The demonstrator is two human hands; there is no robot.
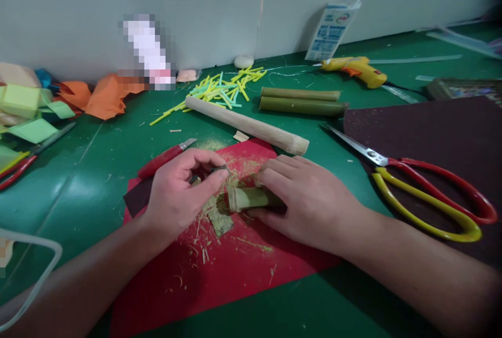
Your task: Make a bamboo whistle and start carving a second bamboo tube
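My right hand is wrapped round a short length of bamboo, its pale cut end pointing left. My left hand is closed, thumb against forefinger, on a small dark piece of sandpaper, mostly hidden by the fingers and just apart from the bamboo's end. Below lies a scrap of dusty sandpaper. Sawdust and thin shavings cover the red sheet under both hands. A red-handled craft knife lies just beyond my left hand, and a dark square is partly under that hand.
A peeled bamboo stick, green bamboo pieces and cut yellow straws lie ahead. At right are large scissors on a dark sheet and a yellow glue gun. Folded papers and pliers-like red handles sit left.
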